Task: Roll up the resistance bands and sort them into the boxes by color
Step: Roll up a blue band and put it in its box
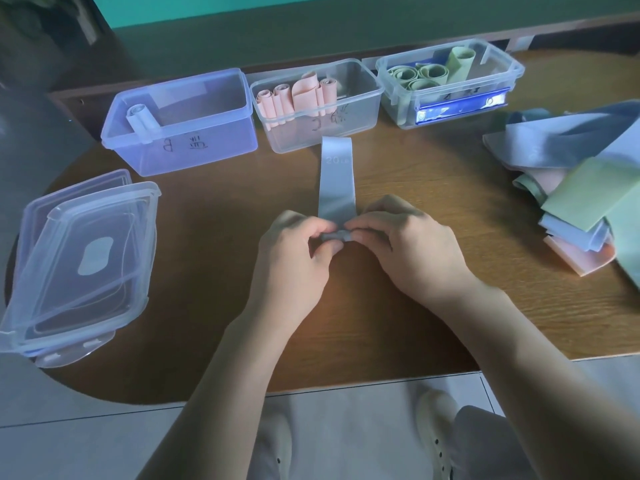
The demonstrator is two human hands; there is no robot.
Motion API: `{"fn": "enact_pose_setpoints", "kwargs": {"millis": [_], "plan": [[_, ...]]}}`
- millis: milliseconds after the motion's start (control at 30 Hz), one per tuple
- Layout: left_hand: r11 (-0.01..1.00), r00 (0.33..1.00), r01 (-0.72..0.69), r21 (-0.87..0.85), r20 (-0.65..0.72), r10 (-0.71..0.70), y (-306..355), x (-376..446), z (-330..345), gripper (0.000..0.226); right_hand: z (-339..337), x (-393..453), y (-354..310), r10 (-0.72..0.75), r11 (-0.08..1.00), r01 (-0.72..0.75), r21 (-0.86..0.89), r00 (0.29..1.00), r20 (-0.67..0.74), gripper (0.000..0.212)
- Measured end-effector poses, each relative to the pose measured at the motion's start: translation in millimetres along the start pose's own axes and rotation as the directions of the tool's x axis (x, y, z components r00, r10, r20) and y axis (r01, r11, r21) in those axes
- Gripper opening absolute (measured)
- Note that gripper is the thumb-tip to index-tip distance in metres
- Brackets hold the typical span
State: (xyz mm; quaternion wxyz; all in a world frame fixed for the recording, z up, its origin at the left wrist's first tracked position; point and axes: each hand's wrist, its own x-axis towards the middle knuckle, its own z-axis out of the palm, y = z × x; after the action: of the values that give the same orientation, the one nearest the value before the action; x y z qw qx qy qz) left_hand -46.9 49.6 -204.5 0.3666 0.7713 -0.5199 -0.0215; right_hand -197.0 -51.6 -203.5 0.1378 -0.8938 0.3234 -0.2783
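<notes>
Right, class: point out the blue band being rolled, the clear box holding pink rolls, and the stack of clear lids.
Blue resistance band [336, 181], head view: on its flat unrolled stretch.
Clear plastic box with pink rolls [360, 112], head view: on its front wall.
Stack of clear plastic lids [83, 244], head view: on the top lid.

A person's left hand [294, 251] and right hand [405, 247] pinch the rolled near end of a blue band [336, 181] lying flat mid-desk [207, 271]. Along the far edge stand 3 clear boxes: the blue box [180, 123] holding 1 roll, the pink box [315, 102], the green box [450, 81]. Loose bands [581, 199] are heaped at the right edge; stacked lids [79, 261] sit at the left.
</notes>
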Motion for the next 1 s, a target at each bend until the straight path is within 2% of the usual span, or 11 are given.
{"fn": "enact_pose_setpoints", "kwargs": {"millis": [133,233,367,500,567,733,1000], "plan": [[1.0,1.0,0.006,-0.001,-0.019,-0.006,-1.7,6.4,1.5,0.019,1.7,-2.9,0.3,-0.036,0.998,0.035,-0.043,0.999,-0.007,0.023],[1.0,0.999,0.003,0.015,-0.032,-0.002,-2.7,10.5,3.4,0.018,2.4,-1.6,0.8,-0.003,1.0,0.002,-0.022,1.0,-0.016,0.029],[1.0,0.998,-0.001,0.016,-0.058,0.002,-1.9,11.9,5.2,0.019,2.7,3.2,2.2,0.067,0.997,-0.068,0.024,0.998,0.013,0.014],[0.999,0.995,-0.009,-0.051,-0.099,0.004,1.0,10.3,5.3,0.012,2.8,7.7,3.6,0.099,0.995,-0.1,0.032,0.995,0.026,0.014],[0.999,0.995,-0.039,-0.032,-0.089,0.036,0.8,10.8,4.5,0.007,3.2,8.7,3.5,0.103,0.994,-0.103,0.027,0.994,0.031,0.016],[1.0,1.0,0.001,0.006,-0.026,-0.001,-0.6,13.0,3.3,0.018,2.9,9.6,3.8,0.075,0.997,-0.075,0.01,0.997,0.015,0.019],[1.0,0.999,0.01,-0.011,-0.035,-0.011,3.3,10.7,4.7,0.014,1.2,5.7,2.5,0.065,0.998,-0.065,0.019,0.998,0.006,0.017]]}}
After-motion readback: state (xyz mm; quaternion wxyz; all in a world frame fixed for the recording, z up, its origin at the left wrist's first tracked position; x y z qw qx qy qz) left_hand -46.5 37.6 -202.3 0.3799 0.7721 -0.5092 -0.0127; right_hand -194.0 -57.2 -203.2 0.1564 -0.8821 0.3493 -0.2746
